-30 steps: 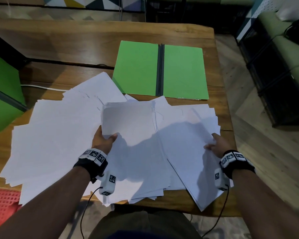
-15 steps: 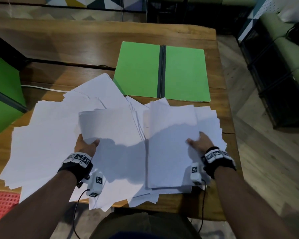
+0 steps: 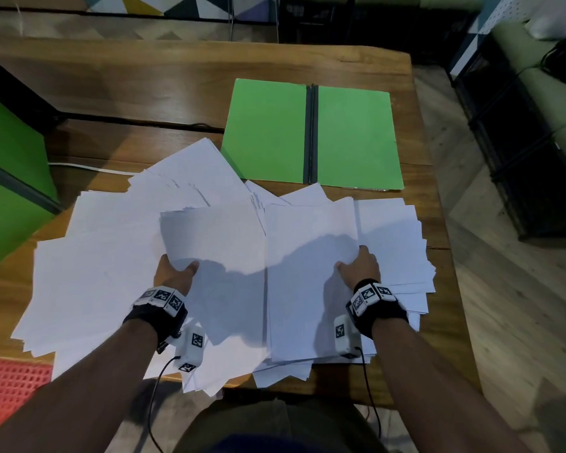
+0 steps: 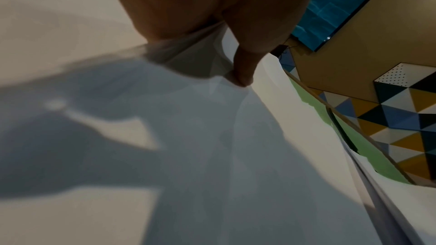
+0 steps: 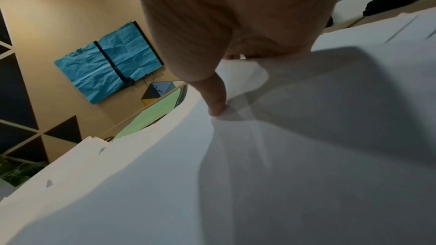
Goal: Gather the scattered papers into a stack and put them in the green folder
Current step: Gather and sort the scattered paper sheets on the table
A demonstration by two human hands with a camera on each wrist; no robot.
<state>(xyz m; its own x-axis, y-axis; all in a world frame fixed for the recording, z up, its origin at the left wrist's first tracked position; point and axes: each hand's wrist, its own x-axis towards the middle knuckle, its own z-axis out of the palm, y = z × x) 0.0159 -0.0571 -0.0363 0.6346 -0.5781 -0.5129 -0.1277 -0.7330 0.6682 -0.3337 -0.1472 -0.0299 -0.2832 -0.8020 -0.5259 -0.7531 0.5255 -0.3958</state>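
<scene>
The green folder (image 3: 265, 132) lies open and flat at the back of the table, its dark spine (image 3: 310, 135) running down the middle. White papers (image 3: 95, 256) fan out over the table's near half. My left hand (image 3: 177, 273) grips one bundle of sheets (image 3: 216, 243) at its near left corner, thumb (image 4: 245, 70) on top, fingers hidden beneath. My right hand (image 3: 356, 266) grips a second bundle (image 3: 311, 273) at its right edge, thumb (image 5: 217, 100) pressing the top sheet. The two bundles sit edge to edge. A strip of the folder (image 5: 153, 113) shows past the paper.
The wooden table (image 3: 144, 80) ends at the right, where floor and a dark shelf unit (image 3: 520, 142) follow. A green box (image 3: 7, 178) stands at the left edge, a white cable (image 3: 79, 166) beside it. A red mesh item (image 3: 10, 384) sits at lower left. Loose sheets overhang the near edge.
My right hand has slid left with its bundle, turning it square, so it now meets the left bundle. My left hand shifted slightly left with its own sheets.
</scene>
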